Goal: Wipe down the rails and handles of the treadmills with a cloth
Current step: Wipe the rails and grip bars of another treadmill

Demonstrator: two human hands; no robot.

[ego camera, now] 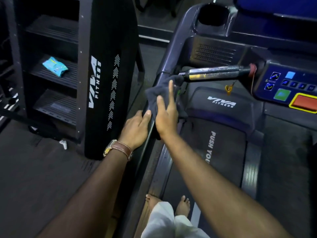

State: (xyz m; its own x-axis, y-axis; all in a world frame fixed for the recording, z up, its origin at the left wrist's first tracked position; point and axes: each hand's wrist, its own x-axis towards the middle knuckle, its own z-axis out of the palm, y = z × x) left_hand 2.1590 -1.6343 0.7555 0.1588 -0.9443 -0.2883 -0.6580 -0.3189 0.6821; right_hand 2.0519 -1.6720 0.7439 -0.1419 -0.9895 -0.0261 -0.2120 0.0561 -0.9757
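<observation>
Head view: a person stands barefoot on a Viva Fitness treadmill (221,152), both arms reaching to its left side rail (147,134).
Cloth: a dark cloth (157,93) lies draped over the upper part of that rail, just below the metal handle (214,74) that juts from the console (291,86).
Right hand: the right hand (167,114) presses the cloth against the rail, fingers straight and spread, grip apart rather than clamped.
Left hand: the left hand (137,127), a brown-strapped watch (120,149) at its wrist, rests on the rail just below the cloth, fingers laid loosely over it.
Step in hand: wiping the left rail, by the look of it.
Next move: likely carrying the cloth up onto the handle, which calls for wrapping it round the bar.
Beside: a black shelf unit (51,74) holding a blue packet (55,67).
</observation>
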